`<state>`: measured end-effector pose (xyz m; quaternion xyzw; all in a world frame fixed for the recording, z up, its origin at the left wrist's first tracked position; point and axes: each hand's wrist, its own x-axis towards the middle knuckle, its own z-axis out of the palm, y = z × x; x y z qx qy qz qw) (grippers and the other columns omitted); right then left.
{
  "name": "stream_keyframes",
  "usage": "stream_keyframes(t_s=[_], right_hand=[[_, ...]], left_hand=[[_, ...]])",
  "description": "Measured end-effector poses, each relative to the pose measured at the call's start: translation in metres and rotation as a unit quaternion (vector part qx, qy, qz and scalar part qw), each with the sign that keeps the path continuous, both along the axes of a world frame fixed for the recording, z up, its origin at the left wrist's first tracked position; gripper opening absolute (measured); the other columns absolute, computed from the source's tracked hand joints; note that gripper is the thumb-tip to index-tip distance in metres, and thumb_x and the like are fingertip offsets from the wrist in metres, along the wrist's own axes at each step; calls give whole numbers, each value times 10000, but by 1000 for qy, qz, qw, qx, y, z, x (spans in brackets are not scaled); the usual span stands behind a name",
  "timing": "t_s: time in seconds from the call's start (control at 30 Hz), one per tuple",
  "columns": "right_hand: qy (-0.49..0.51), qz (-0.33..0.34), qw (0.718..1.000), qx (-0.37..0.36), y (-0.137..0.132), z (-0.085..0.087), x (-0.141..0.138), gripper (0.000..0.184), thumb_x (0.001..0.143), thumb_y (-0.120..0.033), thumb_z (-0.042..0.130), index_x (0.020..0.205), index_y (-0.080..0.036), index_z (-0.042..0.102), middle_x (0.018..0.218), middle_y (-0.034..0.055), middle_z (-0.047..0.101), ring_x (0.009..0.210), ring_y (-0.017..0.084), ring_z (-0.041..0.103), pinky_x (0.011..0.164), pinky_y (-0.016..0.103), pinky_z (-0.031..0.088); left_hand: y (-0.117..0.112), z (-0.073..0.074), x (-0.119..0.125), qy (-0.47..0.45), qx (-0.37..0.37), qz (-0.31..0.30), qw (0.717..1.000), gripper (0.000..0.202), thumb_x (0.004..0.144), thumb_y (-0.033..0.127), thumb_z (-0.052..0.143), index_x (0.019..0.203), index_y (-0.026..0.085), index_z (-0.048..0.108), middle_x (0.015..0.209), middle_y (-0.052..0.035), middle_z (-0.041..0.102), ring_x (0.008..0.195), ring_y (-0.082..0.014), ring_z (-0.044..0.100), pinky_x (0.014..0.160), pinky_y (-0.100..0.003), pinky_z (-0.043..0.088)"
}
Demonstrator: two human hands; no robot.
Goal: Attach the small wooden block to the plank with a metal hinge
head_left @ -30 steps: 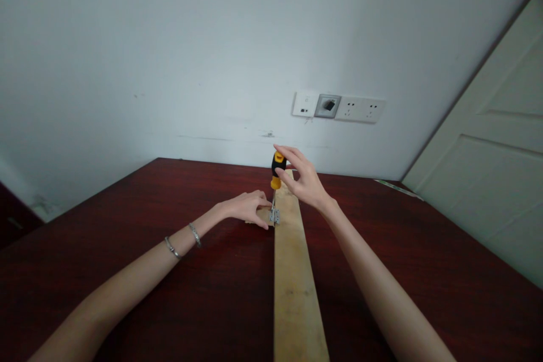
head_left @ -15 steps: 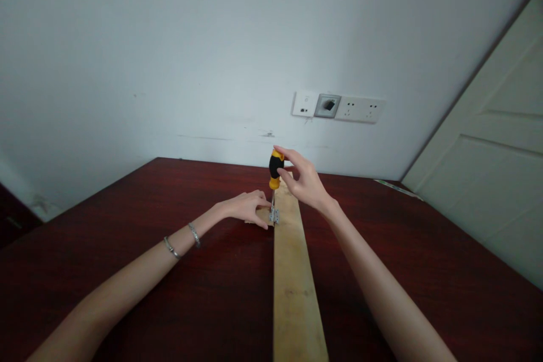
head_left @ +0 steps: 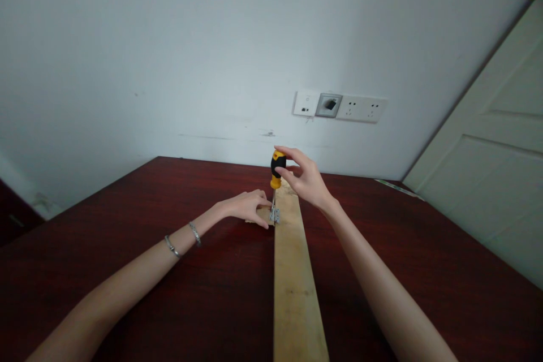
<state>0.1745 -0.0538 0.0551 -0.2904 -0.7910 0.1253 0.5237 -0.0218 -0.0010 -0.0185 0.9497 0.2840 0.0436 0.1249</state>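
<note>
Your right hand (head_left: 307, 184) shifts its fingertip hold on the screwdriver (head_left: 277, 167) across the second: the fingers (head_left: 292, 154) sit beside the handle at first, close further over its top half a second ago, and now arch over it again with the thumb low on the black band. The handle leans slightly to your left at the half-second mark and now stands closer to upright, and its yellow cap shows more plainly than it did then. The whole view drifts very slightly, so the wall sockets (head_left: 340, 107) sit a touch lower and to the right.
</note>
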Motion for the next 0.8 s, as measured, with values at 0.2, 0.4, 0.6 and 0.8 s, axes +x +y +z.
stream_keyframes(t_s=[0.2, 0.4, 0.6, 0.8], right_hand=[[18, -32, 999, 13, 3, -2, -2, 374, 819, -276, 626, 1188, -314, 580, 1100, 53, 543, 954, 193, 552, 686, 313, 577], [23, -44, 998, 29, 3, -3, -3, 373, 806, -301, 665, 1170, -309, 584, 1044, 46, 511, 936, 184, 542, 661, 287, 565], [24, -65, 997, 37, 3, -3, -3, 366, 804, -336, 671, 1160, -310, 589, 1029, 49, 507, 918, 182, 546, 652, 287, 565], [31, -80, 995, 50, 0, 0, -2, 355, 809, -349, 662, 1155, -304, 594, 1041, 52, 515, 931, 184, 553, 664, 294, 578]], left_hand=[[-1, 1, 0, -1, 1, -6, 1000, 594, 702, 619, 670, 1189, 283, 618, 1088, -52, 526, 985, -228, 526, 765, -269, 398], [0, 1, 0, -1, -3, -3, 1000, 604, 696, 604, 684, 1203, 283, 614, 1096, -52, 526, 983, -227, 528, 767, -267, 397], [1, -2, 0, -3, -2, -1, 1000, 589, 690, 604, 689, 1184, 290, 622, 1089, -47, 530, 979, -224, 529, 773, -265, 398], [4, -4, 0, 0, -3, -1, 1000, 613, 688, 624, 682, 1196, 288, 615, 1092, -52, 535, 946, -219, 542, 740, -262, 397]])
